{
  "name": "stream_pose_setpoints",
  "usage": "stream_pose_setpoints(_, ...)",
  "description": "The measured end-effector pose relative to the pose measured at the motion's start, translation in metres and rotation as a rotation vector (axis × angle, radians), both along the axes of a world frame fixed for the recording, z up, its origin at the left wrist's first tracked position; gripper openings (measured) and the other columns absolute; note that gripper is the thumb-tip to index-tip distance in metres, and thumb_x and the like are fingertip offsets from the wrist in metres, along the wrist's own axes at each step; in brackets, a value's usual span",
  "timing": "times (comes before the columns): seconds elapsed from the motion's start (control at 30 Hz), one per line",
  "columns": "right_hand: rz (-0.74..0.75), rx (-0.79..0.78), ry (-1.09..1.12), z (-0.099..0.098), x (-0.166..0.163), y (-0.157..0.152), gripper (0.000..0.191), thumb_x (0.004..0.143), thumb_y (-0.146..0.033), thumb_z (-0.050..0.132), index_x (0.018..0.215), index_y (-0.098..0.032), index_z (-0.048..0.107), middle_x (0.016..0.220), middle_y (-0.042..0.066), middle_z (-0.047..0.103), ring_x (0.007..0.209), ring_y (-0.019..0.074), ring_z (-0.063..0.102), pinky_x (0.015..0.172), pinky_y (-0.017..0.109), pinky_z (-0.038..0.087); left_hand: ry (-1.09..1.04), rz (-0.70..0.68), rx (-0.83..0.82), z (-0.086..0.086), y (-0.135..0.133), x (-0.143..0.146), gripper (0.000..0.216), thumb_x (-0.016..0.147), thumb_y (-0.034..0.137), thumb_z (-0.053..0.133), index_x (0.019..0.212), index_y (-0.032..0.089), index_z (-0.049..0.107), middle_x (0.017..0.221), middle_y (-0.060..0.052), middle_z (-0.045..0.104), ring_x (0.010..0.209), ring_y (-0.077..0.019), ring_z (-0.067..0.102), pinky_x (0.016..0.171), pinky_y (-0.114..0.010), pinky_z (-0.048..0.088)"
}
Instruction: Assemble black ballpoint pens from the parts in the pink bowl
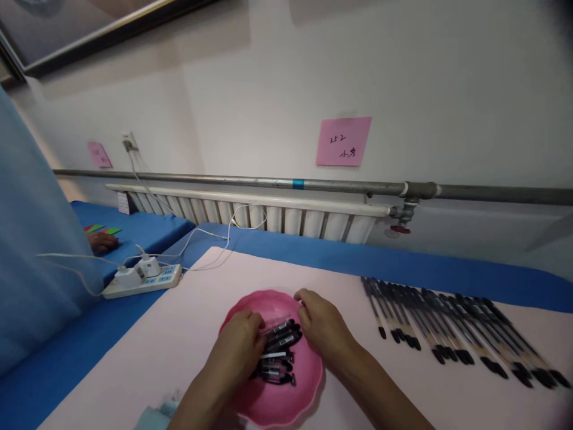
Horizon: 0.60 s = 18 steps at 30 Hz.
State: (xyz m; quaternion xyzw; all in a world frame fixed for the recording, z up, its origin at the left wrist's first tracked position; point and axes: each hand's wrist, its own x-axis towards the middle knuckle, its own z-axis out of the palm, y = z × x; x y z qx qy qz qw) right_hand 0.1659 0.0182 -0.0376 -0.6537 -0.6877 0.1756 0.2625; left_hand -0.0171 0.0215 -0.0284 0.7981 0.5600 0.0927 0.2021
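A pink plate with a wavy rim (pixel 308 394) lies before me, holding several black-capped pens (pixel 282 343) with clear barrels and small white labels. My left hand (pixel 239 343) reaches over the plate's left side, its fingers closed around the left ends of the pens. At the plate's upper right edge is my right hand (pixel 322 325), its fingers curled in close to the pens' capped ends. Whether it pinches anything is hidden. To the right, many more black pens (pixel 452 325) lie side by side in a slanting row.
Pink paper (pixel 179 334) covers much of the blue table (pixel 322 248). At left are a white power strip (pixel 147 283) with chargers and cables, and a blue curtain (pixel 40 257). Behind runs a radiator (pixel 290 218) under a pipe. Another person's hand (pixel 102 240) rests on the farther table.
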Motion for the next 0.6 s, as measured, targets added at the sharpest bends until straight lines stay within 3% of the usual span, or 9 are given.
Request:
stream_pose_setpoints(0.17, 0.000, -0.015, -0.023, 0.001, -0.001, -0.001, 0.025, 0.081, -0.009, 0.037, 0.092, -0.020, 0.057, 0.090, 0.005, 0.064, 0.079, 0.0162, 0.057, 0.066, 0.024, 0.036, 0.038, 0.072, 0.096, -0.002, 0.002, -0.001, 0.026, 0.082, 0.013, 0.038, 0.086, 0.016, 0.063, 0.094, -0.010, 0.064, 0.091, -0.0231, 0.056, 0.077, -0.032, 0.039)
stream_pose_setpoints(0.33, -0.007, -0.024, -0.045, 0.000, -0.001, 0.000, 0.024, 0.082, -0.010, 0.038, 0.093, -0.019, 0.057, 0.090, 0.005, 0.063, 0.079, 0.0164, 0.057, 0.065, 0.024, 0.035, 0.013, 0.005, 0.153, -0.005, 0.005, 0.000, 0.027, 0.081, 0.015, 0.042, 0.097, 0.018, 0.064, 0.102, -0.010, 0.064, 0.097, -0.0233, 0.054, 0.080, -0.031, 0.038)
stream_pose_setpoints(0.6, 0.002, 0.001, -0.083, -0.002, -0.002, 0.000, 0.025, 0.082, -0.009, 0.038, 0.096, -0.018, 0.057, 0.092, 0.007, 0.064, 0.083, 0.0172, 0.058, 0.069, 0.025, 0.037, 0.017, 0.003, 0.038, -0.011, 0.006, 0.004, 0.020, 0.079, 0.022, 0.046, 0.073, 0.016, 0.064, 0.083, -0.011, 0.066, 0.078, -0.0235, 0.059, 0.065, -0.031, 0.035)
